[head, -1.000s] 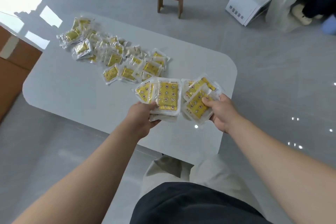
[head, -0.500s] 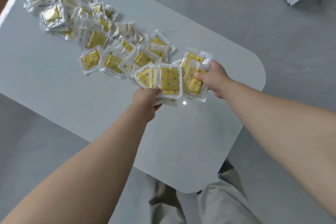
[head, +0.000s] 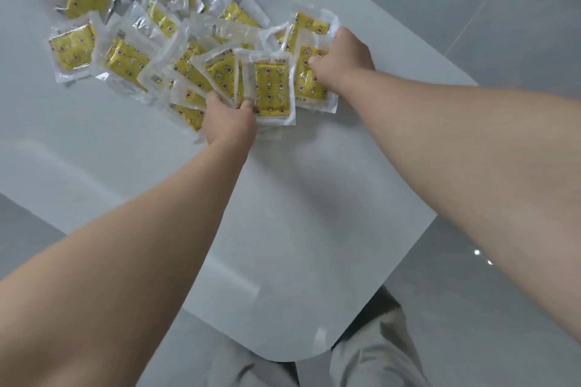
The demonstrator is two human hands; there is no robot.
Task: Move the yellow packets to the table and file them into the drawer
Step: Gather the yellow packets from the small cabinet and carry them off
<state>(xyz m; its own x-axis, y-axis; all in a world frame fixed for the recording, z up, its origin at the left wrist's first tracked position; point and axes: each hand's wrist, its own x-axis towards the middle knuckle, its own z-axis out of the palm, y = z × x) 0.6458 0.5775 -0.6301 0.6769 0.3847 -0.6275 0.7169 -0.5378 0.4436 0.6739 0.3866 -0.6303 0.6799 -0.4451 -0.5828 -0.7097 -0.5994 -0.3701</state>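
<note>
Grey polished floor (head: pixel 471 9) surrounds the white table (head: pixel 314 198), whose rounded near corner sits just over your trousers (head: pixel 377 352). Across the table's far part sprawls the heap of yellow packets (head: pixel 125 56), running out of view at the upper left. A second ago you held both handfuls in the air over the near half, apart from that heap. Now your arms have reached forward and both handfuls lie against its near end, seemingly down on the table.

Your left hand (head: pixel 229 122) grips a fan of packets (head: pixel 272 85) from below, thumb on top. Your right hand (head: pixel 344 56) is curled round a second bunch (head: pixel 309 27). I judge this load as good as delivered, with only the letting go left. No drawer is in view.

The second bunch lies near the table's right edge, so release inward. A broad stretch of white tabletop between the heap and you gives room to draw back.
</note>
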